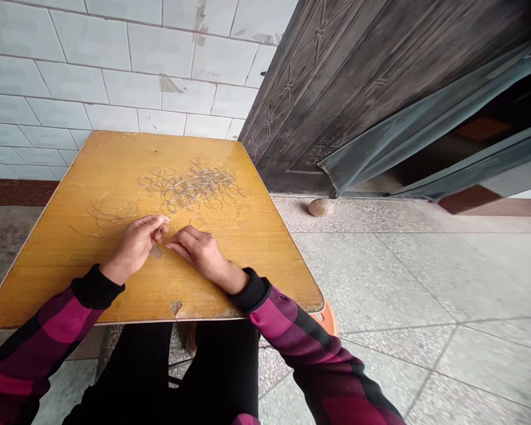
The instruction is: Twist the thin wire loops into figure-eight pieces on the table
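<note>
In the head view I look down on a yellow wooden worktop (92, 177) that stands against a white tiled wall (115, 65). My left hand (135, 245) rests on the worktop with the fingers curled together, and its thumb and forefinger pinch a thin piece of wire (163, 223) just at the fingertips. My right hand (199, 251) lies close beside it, palm down, the fingers bent and pressed near each other, and its fingertips point toward the left hand; I cannot tell if it touches the same wire or only comes near to it. Directly behind both hands, in the middle of the worktop, there is a heap of thin wire rings (192, 188), many loops lying over each other. To the left of this heap lies a smaller bundle of loose curved wires (108, 215), apart from the rings and near the left hand. The near edge of the worktop has chipped spots (177, 307) where the surface is broken. Both my sleeves (287, 324) are in magenta and black checks with black cuffs. On the right a dark metal door (358, 88) stands open, and a small round stone-like object (321, 207) lies on the tiled floor (425, 283) before it. Under the right corner of the worktop an orange plastic rim (330, 319) shows.
</note>
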The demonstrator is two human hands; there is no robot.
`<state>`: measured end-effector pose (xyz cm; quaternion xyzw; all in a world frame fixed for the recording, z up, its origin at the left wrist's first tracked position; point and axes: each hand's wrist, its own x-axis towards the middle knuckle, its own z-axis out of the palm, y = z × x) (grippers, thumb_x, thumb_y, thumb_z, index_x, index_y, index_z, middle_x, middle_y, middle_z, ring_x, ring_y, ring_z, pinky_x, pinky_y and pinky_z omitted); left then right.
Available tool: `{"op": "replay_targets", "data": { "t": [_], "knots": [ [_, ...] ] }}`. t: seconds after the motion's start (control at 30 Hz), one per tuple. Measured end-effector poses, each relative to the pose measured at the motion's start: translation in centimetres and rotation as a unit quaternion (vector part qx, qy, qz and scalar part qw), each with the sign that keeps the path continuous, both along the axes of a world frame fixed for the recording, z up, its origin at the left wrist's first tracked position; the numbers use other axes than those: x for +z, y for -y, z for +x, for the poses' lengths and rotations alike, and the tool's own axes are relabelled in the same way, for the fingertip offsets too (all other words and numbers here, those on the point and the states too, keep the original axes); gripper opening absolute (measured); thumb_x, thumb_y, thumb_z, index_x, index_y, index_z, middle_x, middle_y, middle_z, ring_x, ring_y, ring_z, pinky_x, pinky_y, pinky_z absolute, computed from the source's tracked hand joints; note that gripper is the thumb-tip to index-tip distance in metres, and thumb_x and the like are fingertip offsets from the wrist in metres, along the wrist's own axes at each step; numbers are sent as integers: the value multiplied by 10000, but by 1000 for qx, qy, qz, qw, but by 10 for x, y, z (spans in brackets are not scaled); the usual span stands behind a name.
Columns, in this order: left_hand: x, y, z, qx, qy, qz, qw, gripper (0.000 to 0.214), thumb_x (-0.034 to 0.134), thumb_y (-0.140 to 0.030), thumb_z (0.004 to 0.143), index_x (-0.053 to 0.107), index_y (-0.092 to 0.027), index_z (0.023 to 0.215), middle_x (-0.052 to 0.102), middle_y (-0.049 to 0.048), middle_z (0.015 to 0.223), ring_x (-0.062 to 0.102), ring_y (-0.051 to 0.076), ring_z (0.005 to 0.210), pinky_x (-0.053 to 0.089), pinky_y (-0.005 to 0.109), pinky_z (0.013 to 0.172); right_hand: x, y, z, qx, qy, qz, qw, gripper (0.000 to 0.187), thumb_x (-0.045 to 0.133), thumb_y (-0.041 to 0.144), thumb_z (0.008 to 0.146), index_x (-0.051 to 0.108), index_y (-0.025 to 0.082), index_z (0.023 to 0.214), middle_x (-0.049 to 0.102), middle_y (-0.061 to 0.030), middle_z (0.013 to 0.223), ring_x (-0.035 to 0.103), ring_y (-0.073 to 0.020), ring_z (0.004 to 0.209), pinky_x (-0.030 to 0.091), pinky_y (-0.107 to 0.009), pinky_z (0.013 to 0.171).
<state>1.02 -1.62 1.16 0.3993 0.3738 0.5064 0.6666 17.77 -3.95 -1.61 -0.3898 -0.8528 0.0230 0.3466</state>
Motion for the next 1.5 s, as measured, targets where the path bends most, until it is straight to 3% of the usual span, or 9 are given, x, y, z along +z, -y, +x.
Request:
{"op": "replay_targets", "data": {
  "t": [0.13, 0.33, 0.53, 0.67, 0.8, 1.03, 1.23, 1.5],
  "knots": [
    [0, 0, -2, -12, -7, 5, 1000, 187, 729, -286, 673, 708, -127, 768, 618, 26, 670, 482, 95, 589, 363, 223, 550, -1, 0, 1, -1, -5, 1, 1000, 316, 458, 388, 968, 631, 151, 850, 626, -68, 797, 575, -126, 664, 415, -233, 607],
    [-2, 2, -3, -11, -67, 27, 997, 156, 721, -277, 677, 667, -134, 650, 591, 19, 624, 452, 85, 552, 325, 222, 513, 4, 1, 4, 14, -9, -6, 1000, 300, 487, 409, 951, 641, 154, 914, 633, -60, 800, 566, -123, 643, 416, -238, 581],
    [-5, 4, -3, -31, -127, 47, 990, 187, 707, -316, 696, 659, -139, 661, 578, 2, 607, 414, 62, 478, 294, 218, 462, 16, -6, 19, -10, -158, -13, 987, 244, 552, 313, 929, 621, 170, 1115, 650, -55, 872, 602, -124, 715, 490, -250, 648],
    [-7, 6, -2, -75, -151, 58, 984, 185, 695, -329, 718, 664, -146, 712, 561, -16, 585, 420, 63, 457, 302, 214, 447, 17, -15, 29, 33, -169, -2, 985, 220, 605, 303, 896, 670, 218, 1088, 669, -57, 949, 635, -152, 862, 523, -287, 751],
    [-8, 7, 0, -78, -156, 64, 982, 190, 683, -332, 728, 672, -150, 780, 558, -24, 584, 423, 63, 454, 313, 211, 448, 19, -15, 31, 73, -173, -17, 982, 301, 634, 303, 874, 654, 232, 1165, 676, -62, 993, 641, -149, 865, 540, -279, 739],
    [-7, 9, 1, -91, -194, 93, 972, 178, 646, -314, 752, 659, -143, 704, 582, -8, 599, 414, 61, 463, 309, 220, 468, 19, -15, 28, 72, -162, -11, 984, 160, 623, 296, 880, 720, 196, 960, 713, -58, 883, 672, -155, 832, 550, -281, 746],
    [-9, 9, 0, -118, -204, 83, 968, 195, 646, -326, 757, 673, -140, 707, 617, 8, 633, 386, 52, 450, 277, 218, 445, 16, -16, 28, 68, -154, -14, 986, 150, 611, 303, 889, 707, 188, 882, 707, -46, 819, 668, -136, 762, 535, -250, 693],
    [-8, 10, 3, -121, -191, 99, 969, 232, 631, -341, 761, 648, -142, 644, 584, 0, 595, 443, 67, 449, 347, 227, 458, 18, -14, 27, 85, -139, -14, 987, 170, 589, 299, 905, 683, 170, 846, 681, -47, 778, 648, -124, 736, 509, -229, 675]
  ]
}}
